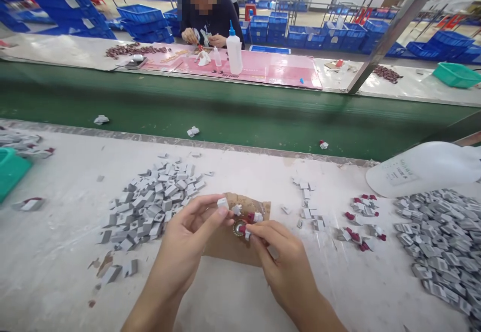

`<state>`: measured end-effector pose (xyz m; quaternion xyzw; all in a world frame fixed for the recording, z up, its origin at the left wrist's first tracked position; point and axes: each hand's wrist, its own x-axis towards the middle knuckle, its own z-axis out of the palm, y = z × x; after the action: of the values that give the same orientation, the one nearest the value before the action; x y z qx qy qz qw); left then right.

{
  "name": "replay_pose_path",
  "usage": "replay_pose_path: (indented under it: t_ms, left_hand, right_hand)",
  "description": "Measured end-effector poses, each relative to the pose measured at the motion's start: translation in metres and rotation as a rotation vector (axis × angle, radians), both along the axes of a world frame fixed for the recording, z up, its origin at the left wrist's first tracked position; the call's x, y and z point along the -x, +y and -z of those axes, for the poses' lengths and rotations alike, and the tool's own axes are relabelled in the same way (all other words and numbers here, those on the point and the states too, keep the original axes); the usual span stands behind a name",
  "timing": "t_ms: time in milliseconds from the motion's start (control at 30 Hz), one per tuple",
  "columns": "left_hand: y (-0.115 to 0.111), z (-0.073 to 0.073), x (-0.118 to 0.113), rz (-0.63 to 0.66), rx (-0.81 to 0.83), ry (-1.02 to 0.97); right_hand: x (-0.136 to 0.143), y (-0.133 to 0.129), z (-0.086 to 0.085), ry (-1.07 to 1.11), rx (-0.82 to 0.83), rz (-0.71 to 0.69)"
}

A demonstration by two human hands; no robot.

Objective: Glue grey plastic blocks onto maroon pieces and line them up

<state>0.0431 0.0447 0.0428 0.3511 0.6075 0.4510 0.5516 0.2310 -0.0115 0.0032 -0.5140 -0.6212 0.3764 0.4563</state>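
Between the thumb and fingers of my left hand (191, 231) is a small light grey plastic block (223, 203). My right hand (283, 257) pinches a small white and dark red piece (246, 231), held at a round bottle cap (238, 228). The cap rests on a piece of brown cardboard (229, 252). Beyond my fingertips on the cardboard lie a white piece (237, 209) and another dark red and white piece (257, 217). What is inside the cap is too small to make out.
A heap of grey blocks (154, 196) spreads to the left, another pile of grey parts (443, 241) to the right. Red and grey pieces (363, 221) lie near a large white bottle (421, 169). Past the green conveyor belt (225, 106), a person (210, 16) works at a facing table.
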Motion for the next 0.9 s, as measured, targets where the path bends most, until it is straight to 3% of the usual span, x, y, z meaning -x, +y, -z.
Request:
replay_pose_path:
  t_ms: [167,300,567,733,900]
  left_hand:
    - [-0.006,0.009,0.006,0.06,-0.008,0.0]
    - [-0.007,0.011,0.01,0.068,-0.031,0.0]
    - [-0.01,0.001,-0.01,0.221,-0.064,-0.068]
    - [-0.013,-0.004,-0.021,0.281,-0.067,-0.132]
    - [-0.014,-0.011,-0.028,0.256,-0.038,-0.099]
  right_hand:
    - [0.001,0.0,0.002,-0.061,0.017,-0.011]
    - [0.0,-0.001,-0.004,0.051,0.073,0.036]
    - [-0.007,0.013,-0.024,0.639,0.423,0.173]
    - [-0.007,0.017,-0.02,0.699,0.446,0.17]
    - [-0.008,0.016,-0.015,0.69,0.422,0.166]
